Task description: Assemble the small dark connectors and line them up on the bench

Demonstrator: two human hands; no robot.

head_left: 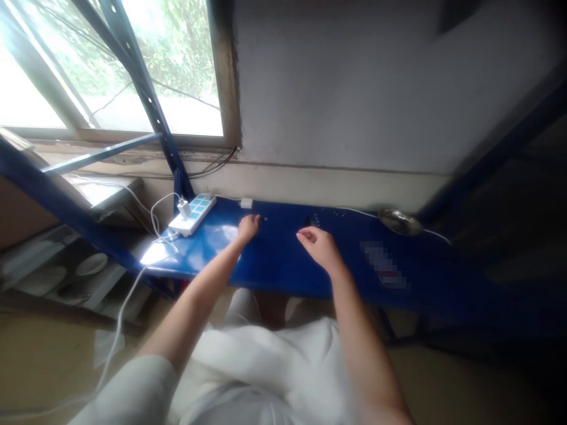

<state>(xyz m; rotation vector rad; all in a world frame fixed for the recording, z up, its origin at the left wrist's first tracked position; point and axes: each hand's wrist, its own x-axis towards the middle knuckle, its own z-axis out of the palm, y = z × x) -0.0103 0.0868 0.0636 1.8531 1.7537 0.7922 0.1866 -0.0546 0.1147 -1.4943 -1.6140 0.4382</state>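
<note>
My left hand point(248, 227) rests curled on the blue metal shelf point(274, 265), its fingers close to a small dark object point(263, 218) that is too small to identify. Whether that hand grips anything is hidden. My right hand point(319, 245) hovers over the shelf, fingers loosely curled and holding nothing visible. A dark item point(313, 220) lies just beyond it. Further left stands a white power strip point(192, 213) with blue switches and a white plug point(183, 208) in it. A white charger point(245, 203) sits by the wall.
A steel bowl point(400, 221) lies at the shelf's far right, near a blurred patch point(384, 265). White cables point(128, 301) hang off the left edge. Blue rack uprights point(153, 112) cross the window, and lower shelves point(62, 271) with white dishes stand at the left.
</note>
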